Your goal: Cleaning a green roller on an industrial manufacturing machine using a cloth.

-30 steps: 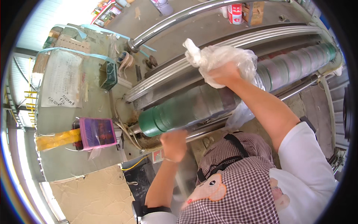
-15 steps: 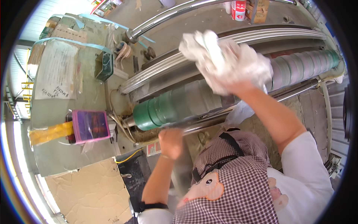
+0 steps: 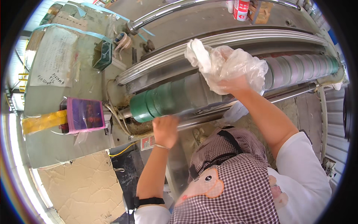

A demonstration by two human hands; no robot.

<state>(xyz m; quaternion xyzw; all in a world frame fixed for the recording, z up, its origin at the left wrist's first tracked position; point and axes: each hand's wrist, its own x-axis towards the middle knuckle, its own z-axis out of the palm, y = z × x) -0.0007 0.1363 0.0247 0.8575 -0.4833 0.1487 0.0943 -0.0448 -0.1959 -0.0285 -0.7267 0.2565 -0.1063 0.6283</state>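
Observation:
My right hand (image 3: 235, 84) grips a crumpled bundle of clear plastic film (image 3: 244, 67) with a denser white wad at its left end, raised over the middle of a long ribbed roller (image 3: 179, 95). The roller is green at both ends and greyish in the middle, and the bundle hides part of it. By the roller's left end, my left hand (image 3: 165, 131) is closed, its fingers curled and slightly blurred near a steel bar (image 3: 194, 122). Whether anything is inside those fingers does not show. A loose sheet of clear plastic (image 3: 236, 112) hangs under my right forearm.
On the left, a green machine housing (image 3: 48, 112) carries a purple-and-pink framed panel (image 3: 85, 114) with yellow tape, and a dark green box (image 3: 102, 55). Ribbed metal rails (image 3: 167, 61) and a chrome bar (image 3: 194, 7) run behind the roller. A red-and-white can (image 3: 241, 10) stands far back.
The plastic bundle in my right hand has come down nearer the roller. My closed left hand has shifted slightly toward the roller's left end. The whole view has moved a little.

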